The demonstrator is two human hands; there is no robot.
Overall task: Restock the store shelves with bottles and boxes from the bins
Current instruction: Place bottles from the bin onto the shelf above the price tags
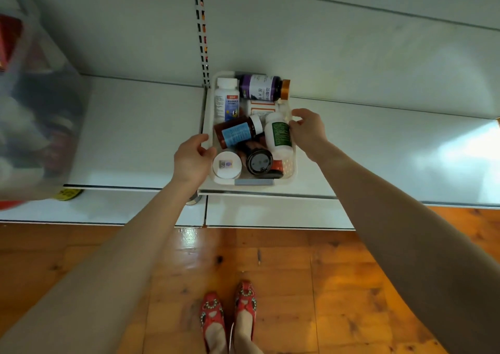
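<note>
The person is standing in front of a white shelf [135, 132] and holding a small pale bin [207, 110] that is sitting on it. The left hand [193, 156] is curling its fingers round the bin's left rim. The right hand [308, 129] is closing on the bin's right rim, just beside a white bottle with a green label [278, 134]; I cannot tell whether it is also touching that bottle. Inside the bin, a purple-labelled bottle [259, 87] is lying across the far end. A white bottle with a blue label [226, 98] is lying to its left, and a brown bottle [236, 133] is lying across the middle. A dark-capped bottle [259, 161] and a white-lidded jar [226, 165] are sitting at the near end. Far to the bin's left, a large blurred clear tub [32, 110] is showing. Every bottle in view is resting in the bin and none is standing on the shelf beside it, so the restocking looks barely begun. Nearly all of the unloading appears to be waiting.
</note>
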